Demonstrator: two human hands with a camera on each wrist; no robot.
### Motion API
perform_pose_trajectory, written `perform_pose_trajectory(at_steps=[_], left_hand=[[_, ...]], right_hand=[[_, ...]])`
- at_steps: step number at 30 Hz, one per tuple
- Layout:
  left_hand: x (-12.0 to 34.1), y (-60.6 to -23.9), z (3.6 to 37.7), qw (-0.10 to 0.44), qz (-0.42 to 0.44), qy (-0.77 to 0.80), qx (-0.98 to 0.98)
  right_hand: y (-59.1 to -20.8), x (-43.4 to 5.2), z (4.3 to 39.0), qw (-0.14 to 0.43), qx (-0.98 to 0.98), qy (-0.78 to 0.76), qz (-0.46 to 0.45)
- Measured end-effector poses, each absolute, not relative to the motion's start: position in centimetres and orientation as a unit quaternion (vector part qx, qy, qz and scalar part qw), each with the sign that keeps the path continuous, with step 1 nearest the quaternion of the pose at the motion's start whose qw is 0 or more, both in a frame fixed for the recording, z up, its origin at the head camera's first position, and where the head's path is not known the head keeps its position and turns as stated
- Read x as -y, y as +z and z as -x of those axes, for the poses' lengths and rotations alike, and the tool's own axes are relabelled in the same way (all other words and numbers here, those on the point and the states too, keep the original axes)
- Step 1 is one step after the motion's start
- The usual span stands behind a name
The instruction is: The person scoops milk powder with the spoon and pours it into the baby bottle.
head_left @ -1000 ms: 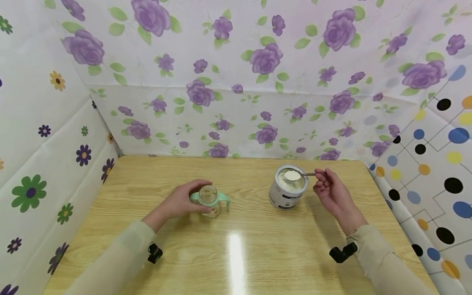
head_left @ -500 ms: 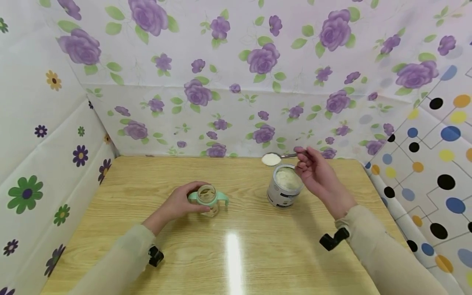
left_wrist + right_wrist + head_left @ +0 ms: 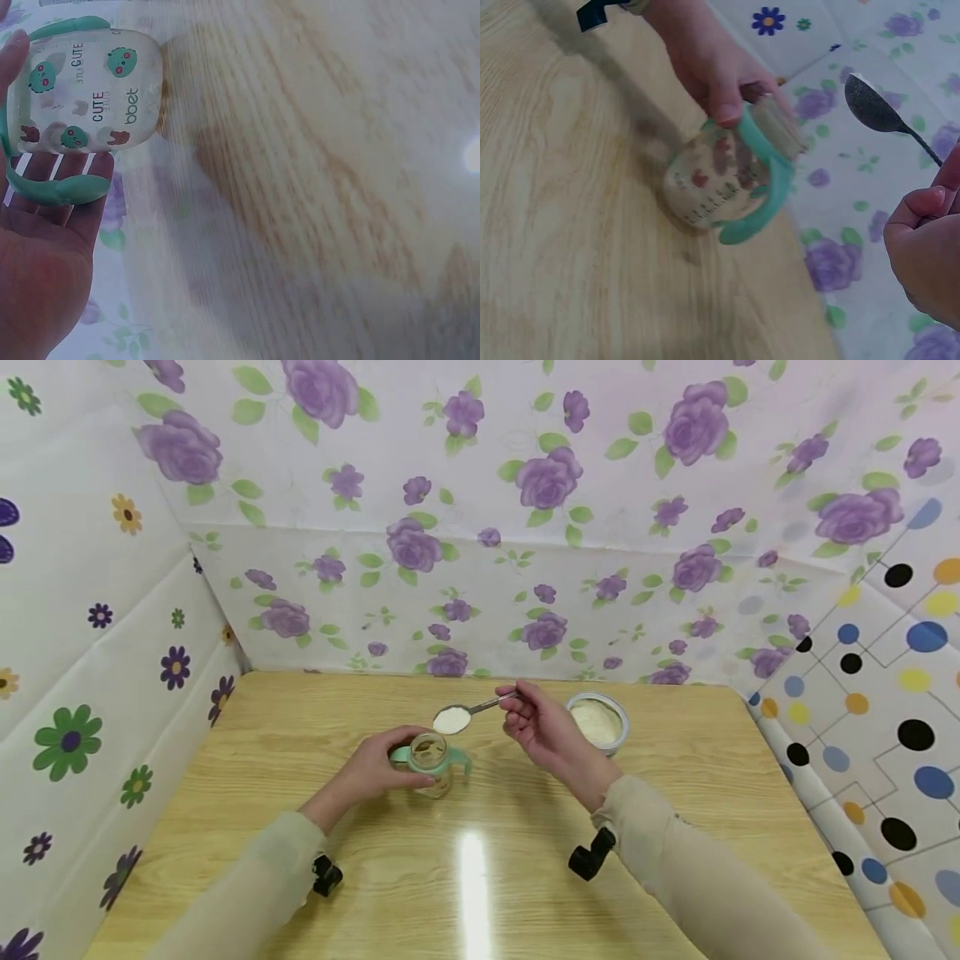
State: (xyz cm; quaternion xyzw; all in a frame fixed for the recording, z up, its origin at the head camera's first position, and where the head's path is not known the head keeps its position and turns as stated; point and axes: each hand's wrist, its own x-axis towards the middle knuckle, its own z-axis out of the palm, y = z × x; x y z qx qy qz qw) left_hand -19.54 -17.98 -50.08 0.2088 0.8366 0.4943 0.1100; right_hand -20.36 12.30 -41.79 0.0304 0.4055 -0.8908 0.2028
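Note:
A clear baby bottle (image 3: 441, 783) with a mint-green collar and two side handles stands upright and uncapped on the table. My left hand (image 3: 371, 767) grips it around the collar, thumb in front. Cartoon prints and the word "CUTE" show on the bottle (image 3: 97, 90) in the left wrist view. Between thumb and fingers, my right hand (image 3: 551, 735) pinches the handle of a metal spoon (image 3: 485, 703). White powder (image 3: 452, 721) heaps in the spoon's bowl, held just above and right of the bottle's mouth, apart from it. The right wrist view shows the spoon's underside (image 3: 874, 106).
An open tin (image 3: 622, 710) of pale powder stands behind my right hand, its body mostly hidden by that hand and forearm. The wooden table (image 3: 360, 868) meets flower-patterned cloth (image 3: 480, 593) at the back. Patterned cloth also hangs on both sides.
My right hand has lifted the loaded spoon from over the tin and carried it left, close to the bottle. My left hand keeps its grip on the bottle in the same place.

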Motion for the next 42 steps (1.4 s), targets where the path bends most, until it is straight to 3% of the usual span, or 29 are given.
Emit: perform_pose_trajectory(at_steps=[12, 42], left_hand=[[17.4, -50.1, 19.5, 0.113, -0.2, 0.507, -0.831], [17.8, -50.4, 19.3, 0.102, -0.196, 0.51, -0.831]], right_hand=[[-44.1, -10.7, 20.2, 0.212, -0.447, -0.869, -0.024], [-43.7, -8.8, 19.9, 0.212, -0.592, -0.772, 0.093]])
